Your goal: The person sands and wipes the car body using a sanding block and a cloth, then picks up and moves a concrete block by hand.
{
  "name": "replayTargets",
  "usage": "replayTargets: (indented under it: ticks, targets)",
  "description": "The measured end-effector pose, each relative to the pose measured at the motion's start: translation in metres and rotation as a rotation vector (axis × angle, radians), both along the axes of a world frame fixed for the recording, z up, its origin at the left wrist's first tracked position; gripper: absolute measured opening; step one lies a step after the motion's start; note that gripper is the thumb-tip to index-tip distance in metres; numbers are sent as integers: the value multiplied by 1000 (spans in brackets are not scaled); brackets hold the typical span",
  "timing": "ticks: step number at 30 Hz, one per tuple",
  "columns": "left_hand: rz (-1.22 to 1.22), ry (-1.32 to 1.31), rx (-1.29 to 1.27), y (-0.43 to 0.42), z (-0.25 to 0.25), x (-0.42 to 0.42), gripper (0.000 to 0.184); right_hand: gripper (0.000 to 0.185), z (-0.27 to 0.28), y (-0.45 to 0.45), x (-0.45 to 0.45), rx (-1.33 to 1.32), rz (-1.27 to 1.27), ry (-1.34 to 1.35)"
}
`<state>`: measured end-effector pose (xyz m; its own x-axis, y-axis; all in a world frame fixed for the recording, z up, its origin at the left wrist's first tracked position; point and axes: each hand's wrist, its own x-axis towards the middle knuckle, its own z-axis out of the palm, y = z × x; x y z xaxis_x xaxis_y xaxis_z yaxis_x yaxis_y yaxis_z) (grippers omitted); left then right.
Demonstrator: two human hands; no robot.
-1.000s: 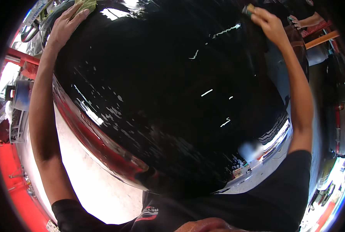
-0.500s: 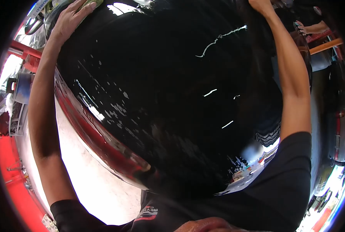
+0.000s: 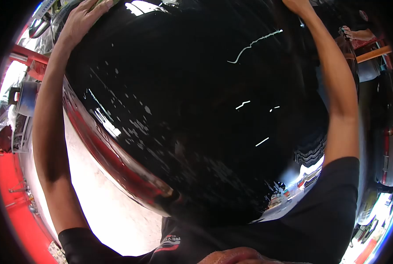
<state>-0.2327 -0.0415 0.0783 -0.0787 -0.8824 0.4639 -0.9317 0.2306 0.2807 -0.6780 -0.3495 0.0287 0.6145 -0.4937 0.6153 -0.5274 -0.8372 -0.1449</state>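
Observation:
A glossy black curved panel (image 3: 183, 97) fills the middle of the view, with bright streaks of reflected light across it. At the upper left, my left hand (image 3: 83, 22) rests with fingers spread on a greenish cloth (image 3: 100, 5) over the panel's far edge. My right hand (image 3: 298, 6) is at the top edge, right of centre, against the panel. Its fingers are cut off by the frame, so what it holds is hidden.
At the upper right a co-worker's hand (image 3: 349, 33) touches a dark surface beside an orange bar (image 3: 372, 54). A red beam (image 3: 29, 57) and a metal pot-like container (image 3: 27, 97) stand at the left. Pale floor (image 3: 112, 198) shows below.
My right hand has moved up, carrying the small yellowish and green item seen earlier out of view. My left hand has stayed nearly in place on the cloth.

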Motion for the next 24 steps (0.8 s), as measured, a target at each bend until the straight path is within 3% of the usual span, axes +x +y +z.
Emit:
replayTargets:
  ticks: [2,5,6,8,10,13,15,16,18,21,22,24]
  targets:
    - [72,150,89,4,5,-12,54,31,-5,-1,4,-34,-46,-20]
    - [178,-315,-107,-4,-3,18,53,29,21,67,-7,112,-103,111]
    - [178,-282,-93,-4,0,14,53,29,16,87,-24,43,70,45]
    - [187,-211,-64,1,7,12,54,36,13,123,-64,55,89,257]
    - [117,-110,-28,1,10,11,54,34,12,149,-77,92,139,193]
    - [68,-25,-6,-1,13,14,55,35,13,112,-47,11,60,212]
    - [100,-49,-20,-2,8,23,55,35,18,50,-3,154,11,181]
    - [130,-94,-35,-5,5,29,55,30,23,52,28,89,56,20]
    - [144,-151,-81,-9,1,38,55,32,18,2,57,-59,-83,53]
    - [128,-83,13,-3,8,25,58,31,14,-4,65,-36,-176,37]
    - [111,-93,2,-2,10,22,58,31,11,-2,54,-116,-86,37]
    - [73,-105,-19,0,11,19,58,34,21,61,20,-8,89,40]
